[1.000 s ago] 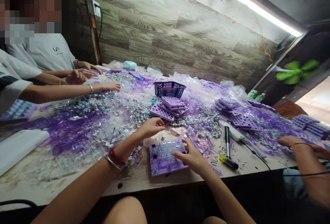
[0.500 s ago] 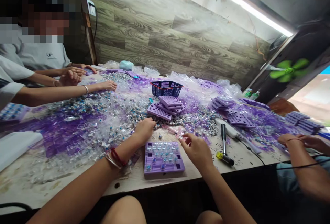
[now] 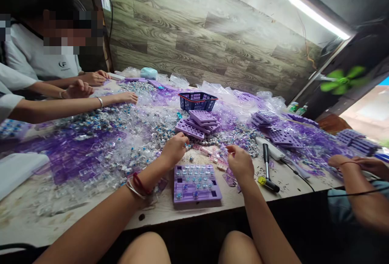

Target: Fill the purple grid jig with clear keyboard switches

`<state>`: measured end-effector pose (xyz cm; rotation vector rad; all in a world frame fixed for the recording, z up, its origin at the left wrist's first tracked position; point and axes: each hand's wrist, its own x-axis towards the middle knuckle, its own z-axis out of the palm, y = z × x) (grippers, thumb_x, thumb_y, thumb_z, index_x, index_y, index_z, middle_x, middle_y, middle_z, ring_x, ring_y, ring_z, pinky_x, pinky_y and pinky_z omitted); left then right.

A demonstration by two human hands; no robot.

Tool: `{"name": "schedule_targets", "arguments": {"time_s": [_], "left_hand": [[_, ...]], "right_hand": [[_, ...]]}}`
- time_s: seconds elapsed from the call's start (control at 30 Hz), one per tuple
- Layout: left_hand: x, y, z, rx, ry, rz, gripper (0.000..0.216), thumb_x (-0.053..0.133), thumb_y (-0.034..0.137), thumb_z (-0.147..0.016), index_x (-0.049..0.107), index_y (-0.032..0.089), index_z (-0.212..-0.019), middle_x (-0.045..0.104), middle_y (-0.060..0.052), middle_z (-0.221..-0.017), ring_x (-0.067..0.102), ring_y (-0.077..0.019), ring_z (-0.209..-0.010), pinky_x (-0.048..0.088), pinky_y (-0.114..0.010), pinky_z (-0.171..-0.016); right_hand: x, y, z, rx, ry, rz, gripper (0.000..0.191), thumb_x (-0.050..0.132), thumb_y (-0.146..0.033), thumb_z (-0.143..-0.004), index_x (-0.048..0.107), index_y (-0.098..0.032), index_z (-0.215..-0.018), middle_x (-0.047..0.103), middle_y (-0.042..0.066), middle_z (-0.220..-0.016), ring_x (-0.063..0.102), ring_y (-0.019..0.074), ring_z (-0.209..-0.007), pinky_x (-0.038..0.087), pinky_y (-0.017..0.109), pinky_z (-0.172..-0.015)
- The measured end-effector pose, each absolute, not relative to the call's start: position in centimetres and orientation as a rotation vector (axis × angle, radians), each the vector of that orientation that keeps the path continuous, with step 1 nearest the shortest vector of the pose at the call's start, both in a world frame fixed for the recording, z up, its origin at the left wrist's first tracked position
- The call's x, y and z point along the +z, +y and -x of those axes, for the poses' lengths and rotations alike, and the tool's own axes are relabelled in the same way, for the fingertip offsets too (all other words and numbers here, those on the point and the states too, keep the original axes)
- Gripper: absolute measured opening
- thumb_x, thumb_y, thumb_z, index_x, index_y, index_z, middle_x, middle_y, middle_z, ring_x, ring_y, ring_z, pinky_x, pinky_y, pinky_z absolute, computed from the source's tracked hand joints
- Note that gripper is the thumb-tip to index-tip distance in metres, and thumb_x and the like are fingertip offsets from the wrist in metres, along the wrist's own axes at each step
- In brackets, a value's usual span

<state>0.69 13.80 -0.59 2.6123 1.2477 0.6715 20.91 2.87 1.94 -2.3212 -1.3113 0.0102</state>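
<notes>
On the table in front of me lies a purple plastic tray (image 3: 197, 197) of square sockets. Clear keycaps (image 3: 194, 175) fill its upper rows, and a few blue-and-white key switches (image 3: 196, 194) show in the lower part. My left hand (image 3: 174, 150) is up and left of the tray, fingertips pinched at a small switch (image 3: 187, 146) by the pile's edge. To the tray's upper right, my right hand (image 3: 241, 166) has thumb and forefinger together beside clear and pinkish pieces (image 3: 223, 156); what they hold is too small to tell. One loose switch (image 3: 191, 158) lies between my hands.
Purple trays (image 3: 202, 124) are stacked behind my hands, before a dark blue basket (image 3: 198, 102). A hammer (image 3: 267, 169) and white power strip (image 3: 270, 150) lie right. Loose switches and clear purple parts (image 3: 75, 154) spread left. Co-workers' hands (image 3: 126, 97) reach in from both sides.
My right hand has moved away from the tray's upper right corner, up and right to the clear pieces. My left hand has shifted slightly up and right. The camera view has tilted a little.
</notes>
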Motion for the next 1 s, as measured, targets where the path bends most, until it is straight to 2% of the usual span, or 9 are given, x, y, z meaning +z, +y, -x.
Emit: {"name": "schedule_targets", "arguments": {"time_s": [0.3, 0.43, 0.63, 0.7, 0.9, 1.0], "left_hand": [[-0.9, 13.8, -1.2, 0.883, 1.053, -2.473, 0.018, 0.056, 0.006, -0.072, 0.068, 0.014, -0.083, 0.060, -0.004, -0.082, 0.056, -0.0134, -0.069, 0.043, -0.024, -0.067], [-0.8, 13.9, -1.3, 0.860, 1.044, -2.490, 0.014, 0.058, 0.012, -0.076, 0.068, 0.014, -0.085, 0.062, -0.004, -0.082, 0.057, -0.0144, -0.071, 0.043, -0.025, -0.068], [-0.9, 14.2, -1.4, 0.829, 0.943, -2.501, 0.019, 0.054, 0.006, -0.073, 0.069, 0.015, -0.081, 0.064, -0.004, -0.083, 0.058, -0.0141, -0.075, 0.043, -0.023, -0.070], [-1.0, 14.2, -1.4, 0.817, 0.940, -2.490, 0.020, 0.053, 0.006, -0.072, 0.069, 0.015, -0.079, 0.064, -0.004, -0.082, 0.058, -0.0143, -0.075, 0.044, -0.023, -0.070], [-0.9, 14.1, -1.3, 0.793, 0.970, -2.470, 0.027, 0.056, 0.018, -0.077, 0.068, 0.014, -0.100, 0.066, -0.005, -0.084, 0.057, -0.0136, -0.067, 0.044, -0.024, -0.066], [-0.9, 14.0, -1.1, 0.789, 0.984, -2.501, 0.025, 0.056, 0.018, -0.078, 0.069, 0.014, -0.098, 0.067, -0.006, -0.087, 0.058, -0.0143, -0.070, 0.045, -0.024, -0.069]], "right_hand": [[1.5, 1.4, -23.2, 0.081, -1.334, 2.374, 0.034, 0.047, -0.006, -0.075, 0.069, -0.020, -0.097, 0.070, 0.003, -0.097, 0.064, 0.0174, -0.088, 0.043, 0.025, -0.075], [1.4, 0.1, -24.9, 0.048, -1.283, 2.407, 0.031, 0.049, -0.009, -0.076, 0.068, -0.021, -0.097, 0.070, 0.002, -0.094, 0.064, 0.0178, -0.087, 0.043, 0.025, -0.074], [0.7, -1.5, -27.6, -0.009, -1.277, 2.421, 0.023, 0.053, -0.021, -0.081, 0.068, -0.020, -0.098, 0.070, 0.003, -0.092, 0.064, 0.0198, -0.084, 0.043, 0.027, -0.070], [0.5, -1.6, -28.4, -0.062, -1.261, 2.455, 0.025, 0.051, -0.020, -0.083, 0.067, -0.020, -0.101, 0.070, 0.005, -0.096, 0.064, 0.0208, -0.086, 0.043, 0.027, -0.070], [0.0, 1.5, -30.2, -0.197, -1.444, 2.399, 0.036, 0.043, -0.007, -0.084, 0.063, -0.012, -0.113, 0.064, 0.012, -0.113, 0.058, 0.0214, -0.105, 0.042, 0.028, -0.086], [-0.1, 3.6, -31.2, -0.171, -1.531, 2.367, 0.042, 0.041, 0.001, -0.080, 0.063, -0.012, -0.114, 0.062, 0.012, -0.118, 0.055, 0.0188, -0.110, 0.041, 0.025, -0.090]]}}
